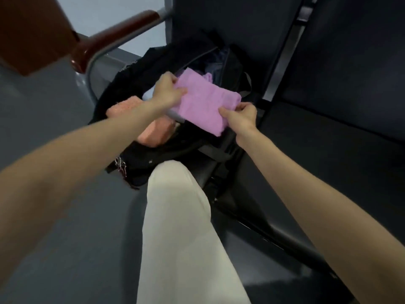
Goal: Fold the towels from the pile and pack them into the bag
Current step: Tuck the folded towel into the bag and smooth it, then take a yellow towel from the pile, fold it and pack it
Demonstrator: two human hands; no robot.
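- Both hands are holding the folded towel over the open bag; the towel is sitting at the bag's mouth, partly above what's already inside.
- Left hand is gripping the towel's far-left edge, thumb lying on top, fingers curled under.
- Right hand is pinching the near-right edge, thumb on top, fingers tucked beneath.
- Handling, my read: the towel is looking light, soft and floppy. It's holding its fold only because both edges are being supported, so one-handed it would likely sag open.
- Best hold is probably the two opposite edges, as now, keeping the layers pinched together. Not slippery or fragile; terry should be gripping well against skin.
- The bag is black, soft-sided, slumping on the dark seat with its mouth gaping towards the camera.
- Already inside: an orange towel at the near-left end and something pale blue showing beside the left hand.
- Further back some purple cloth and darker fabric are showing; can't tell if that's in the bag or behind it.
- Judging by this, packing is underway with at least one towel in. The pile itself isn't in view, so remaining count is unknown.
- Next move is likely needing a flat lowering onto the orange towel, releasing both edges together.
- Risk: the bag's wall is folding inward and may be catching the towel's corner.
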